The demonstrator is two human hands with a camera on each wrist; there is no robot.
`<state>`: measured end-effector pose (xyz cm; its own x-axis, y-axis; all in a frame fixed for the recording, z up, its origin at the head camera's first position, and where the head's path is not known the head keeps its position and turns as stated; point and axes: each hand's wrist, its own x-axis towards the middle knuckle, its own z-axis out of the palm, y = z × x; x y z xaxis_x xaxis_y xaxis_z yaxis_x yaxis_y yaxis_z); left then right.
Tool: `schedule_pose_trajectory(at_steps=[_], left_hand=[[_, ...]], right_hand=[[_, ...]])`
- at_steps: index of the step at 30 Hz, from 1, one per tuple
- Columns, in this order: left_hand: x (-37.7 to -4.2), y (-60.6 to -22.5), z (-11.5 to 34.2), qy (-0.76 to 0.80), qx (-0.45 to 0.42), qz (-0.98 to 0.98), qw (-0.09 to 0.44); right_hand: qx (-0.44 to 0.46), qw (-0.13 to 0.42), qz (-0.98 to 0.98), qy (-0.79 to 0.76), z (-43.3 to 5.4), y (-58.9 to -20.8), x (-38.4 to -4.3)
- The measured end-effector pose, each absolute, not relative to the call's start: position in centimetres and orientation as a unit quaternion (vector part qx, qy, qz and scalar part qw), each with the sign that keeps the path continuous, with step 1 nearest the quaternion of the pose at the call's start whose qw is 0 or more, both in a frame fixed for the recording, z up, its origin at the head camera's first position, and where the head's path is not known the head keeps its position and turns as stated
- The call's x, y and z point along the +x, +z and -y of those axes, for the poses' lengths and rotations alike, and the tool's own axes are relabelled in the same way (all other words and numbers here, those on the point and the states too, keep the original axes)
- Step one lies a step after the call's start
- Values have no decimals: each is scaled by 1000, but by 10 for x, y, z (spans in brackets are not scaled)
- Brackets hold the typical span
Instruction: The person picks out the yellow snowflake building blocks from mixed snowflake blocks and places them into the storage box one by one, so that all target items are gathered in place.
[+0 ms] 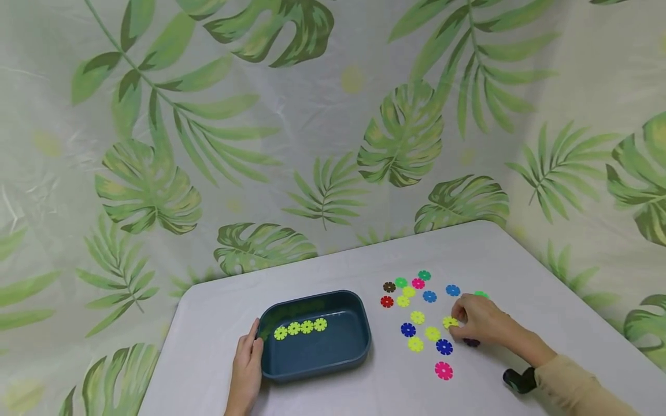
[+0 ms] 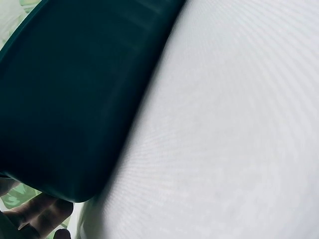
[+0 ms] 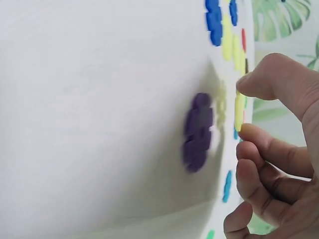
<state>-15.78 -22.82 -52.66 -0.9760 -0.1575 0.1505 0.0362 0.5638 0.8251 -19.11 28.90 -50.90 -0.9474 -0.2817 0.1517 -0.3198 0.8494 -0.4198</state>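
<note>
My right hand (image 1: 480, 319) pinches a yellow notched disc (image 1: 450, 322) between thumb and finger. In the right wrist view the disc (image 3: 239, 108) is edge-on, slightly above the table. A dark purple disc (image 3: 198, 133) lies below that hand. My left hand (image 1: 247, 364) rests against the left end of a dark blue-green plastic basin (image 1: 314, 372); its fingers (image 2: 50, 216) touch the wall in the left wrist view. Inside the basin, several yellow discs (image 1: 293, 328) sit in a row.
Loose notched discs are spread right of the basin, including yellow (image 1: 432, 333), blue (image 1: 444, 346), pink (image 1: 444, 370), red (image 1: 387, 301) and brown (image 1: 389, 286). A small black object (image 1: 518, 381) lies by the right wrist. Behind the white table (image 1: 406, 393) hangs a leaf-patterned curtain (image 1: 322, 115).
</note>
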Motion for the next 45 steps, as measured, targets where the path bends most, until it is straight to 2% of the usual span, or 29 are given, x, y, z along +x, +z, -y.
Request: schedule_pose_trajectory(at_steps=[11, 23, 36, 45], left_hand=[[-160, -529, 230, -465, 32, 878, 110], [-159, -528, 229, -470, 39, 875, 107], [-156, -527, 229, -472, 41, 875, 98], [-159, -529, 229, -474, 40, 873, 107]], right_hand=[[207, 49, 946, 244, -252, -477, -217], [289, 54, 925, 241, -184, -444, -241], [320, 10, 925, 206, -109, -439, -251], [344, -17, 925, 162, -75, -431, -261]])
